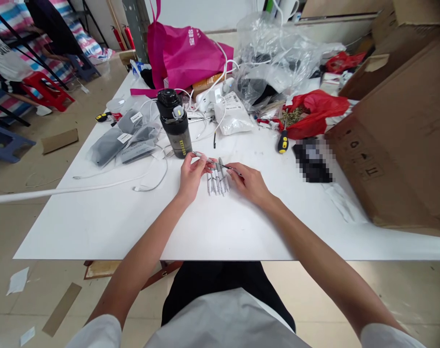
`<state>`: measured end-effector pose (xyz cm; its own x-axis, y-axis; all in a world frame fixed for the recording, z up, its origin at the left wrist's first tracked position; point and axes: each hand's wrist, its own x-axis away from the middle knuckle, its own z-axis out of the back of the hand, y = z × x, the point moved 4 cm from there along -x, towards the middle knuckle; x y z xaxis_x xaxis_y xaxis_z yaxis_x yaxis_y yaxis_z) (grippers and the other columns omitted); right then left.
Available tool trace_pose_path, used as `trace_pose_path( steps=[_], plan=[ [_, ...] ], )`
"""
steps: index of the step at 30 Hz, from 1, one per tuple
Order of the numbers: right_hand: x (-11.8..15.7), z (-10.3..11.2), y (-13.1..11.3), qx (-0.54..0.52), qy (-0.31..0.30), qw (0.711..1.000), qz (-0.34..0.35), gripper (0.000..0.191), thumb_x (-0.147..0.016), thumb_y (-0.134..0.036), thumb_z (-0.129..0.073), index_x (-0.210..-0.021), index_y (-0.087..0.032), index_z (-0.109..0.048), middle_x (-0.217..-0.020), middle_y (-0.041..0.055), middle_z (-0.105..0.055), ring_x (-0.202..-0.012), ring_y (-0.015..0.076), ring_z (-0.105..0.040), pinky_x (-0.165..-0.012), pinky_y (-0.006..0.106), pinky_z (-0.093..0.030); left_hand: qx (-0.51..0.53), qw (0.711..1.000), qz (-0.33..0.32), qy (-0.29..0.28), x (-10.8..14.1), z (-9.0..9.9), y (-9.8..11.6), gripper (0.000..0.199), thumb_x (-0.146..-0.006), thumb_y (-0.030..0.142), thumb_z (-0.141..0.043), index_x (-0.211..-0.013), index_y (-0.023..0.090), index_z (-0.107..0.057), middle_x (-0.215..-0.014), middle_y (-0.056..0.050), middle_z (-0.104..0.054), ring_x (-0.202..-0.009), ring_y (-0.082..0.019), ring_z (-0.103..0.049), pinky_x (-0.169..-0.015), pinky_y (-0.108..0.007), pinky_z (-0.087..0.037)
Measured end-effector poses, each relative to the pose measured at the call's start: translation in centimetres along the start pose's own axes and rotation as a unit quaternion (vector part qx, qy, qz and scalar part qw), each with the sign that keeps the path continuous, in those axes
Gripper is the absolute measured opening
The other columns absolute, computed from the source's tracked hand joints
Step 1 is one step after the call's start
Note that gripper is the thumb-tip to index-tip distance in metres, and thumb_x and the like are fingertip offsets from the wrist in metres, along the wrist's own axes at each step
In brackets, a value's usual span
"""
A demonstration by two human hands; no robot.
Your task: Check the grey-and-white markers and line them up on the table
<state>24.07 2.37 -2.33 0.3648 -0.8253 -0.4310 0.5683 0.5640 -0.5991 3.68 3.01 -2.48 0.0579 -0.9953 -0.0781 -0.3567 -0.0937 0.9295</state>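
My left hand [193,177] is closed on a white and grey pen [197,154], held just above the table in front of the bottle. Facing it from the right, my right hand [252,184] pinches a slim dark rod [227,167] whose tip points toward the left fingers. Whether the rod meets the pen is too small to make out. Between and below the hands, several white and grey pens [216,181] lie side by side on the white table [220,227]. A dark drinking bottle [174,128] stands upright right behind my left hand.
Bagged dark items [114,140] and white cables [162,174] lie left. Behind are a magenta bag [191,53], clear plastic [278,48] and a white packet [234,116]. A screwdriver [283,141], red bag [317,113] and large cardboard box [397,135] sit right. People sit far left.
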Motion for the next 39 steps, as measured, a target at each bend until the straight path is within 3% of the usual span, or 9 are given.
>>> trace_pose_path(
  steps=[9, 16, 20, 26, 33, 39],
  plan=[
    [-0.1, 0.0, -0.3, 0.022, -0.007, 1.000, 0.008, 0.038, -0.116, -0.044, -0.045, -0.116, -0.021, -0.076, -0.104, 0.0088, -0.082, -0.077, 0.0209, -0.068, -0.071, 0.034, -0.046, -0.028, 0.999, 0.006, -0.045, 0.6, -1.1, 0.2, 0.051, -0.087, 0.062, -0.087, -0.104, 0.024, -0.056, -0.100, -0.006, -0.083, -0.087, -0.019, -0.080, -0.076, -0.029, -0.058],
    [0.0, -0.1, -0.3, 0.006, -0.011, 1.000, 0.013, 0.038, -0.115, -0.045, -0.046, -0.125, -0.022, -0.075, -0.105, 0.0086, -0.083, -0.073, 0.0200, -0.067, -0.071, 0.033, -0.047, -0.054, 0.995, 0.003, -0.084, 0.7, -1.6, -0.2, 0.047, -0.084, 0.051, -0.093, -0.103, 0.023, -0.061, -0.099, -0.006, -0.083, -0.088, -0.019, -0.080, -0.080, -0.031, -0.060],
    [0.0, -0.3, 0.1, 0.014, -0.022, 1.000, -0.008, 0.037, -0.114, -0.049, -0.049, -0.126, -0.021, -0.070, -0.092, 0.0059, -0.079, -0.067, 0.0189, -0.063, -0.068, 0.032, -0.045, -0.046, 0.997, -0.011, -0.053, 0.5, -1.2, -0.2, 0.049, -0.082, 0.052, -0.095, -0.101, 0.023, -0.060, -0.095, -0.004, -0.082, -0.085, -0.017, -0.078, -0.085, -0.033, -0.061],
    [-0.1, 0.0, 0.1, 0.011, -0.015, 1.000, -0.026, 0.030, -0.113, -0.049, -0.051, -0.113, -0.023, -0.066, -0.082, 0.0028, -0.073, -0.064, 0.0177, -0.058, -0.066, 0.032, -0.042, -0.029, 0.999, -0.036, 0.000, -0.2, -0.1, 0.3, 0.050, -0.082, 0.052, -0.094, -0.105, 0.024, -0.060, -0.094, -0.003, -0.081, -0.082, -0.016, -0.076, -0.089, -0.034, -0.061],
    [0.1, -0.7, 0.9, -0.092, -0.023, 0.994, -0.057, 0.032, -0.106, -0.055, -0.061, -0.109, -0.026, -0.050, -0.082, 0.0003, -0.067, -0.065, 0.0172, -0.055, -0.060, 0.030, -0.042, -0.091, 0.993, -0.032, -0.065, 0.8, -1.5, 0.5, 0.036, -0.085, 0.046, -0.092, -0.099, 0.021, -0.071, -0.101, -0.007, -0.084, -0.093, -0.020, -0.078, -0.086, -0.032, -0.060],
    [0.1, -0.2, -0.1, -0.048, -0.030, 0.998, 0.005, 0.022, -0.112, -0.045, -0.052, -0.112, -0.024, -0.057, -0.098, 0.0069, -0.073, -0.079, 0.0202, -0.063, -0.073, 0.033, -0.048, -0.149, 0.985, -0.052, -0.076, 1.0, -1.4, -0.2, 0.026, -0.087, 0.041, -0.090, -0.100, 0.020, -0.082, -0.106, -0.006, -0.082, -0.090, -0.018, -0.075, -0.083, -0.031, -0.058]
  ],
)
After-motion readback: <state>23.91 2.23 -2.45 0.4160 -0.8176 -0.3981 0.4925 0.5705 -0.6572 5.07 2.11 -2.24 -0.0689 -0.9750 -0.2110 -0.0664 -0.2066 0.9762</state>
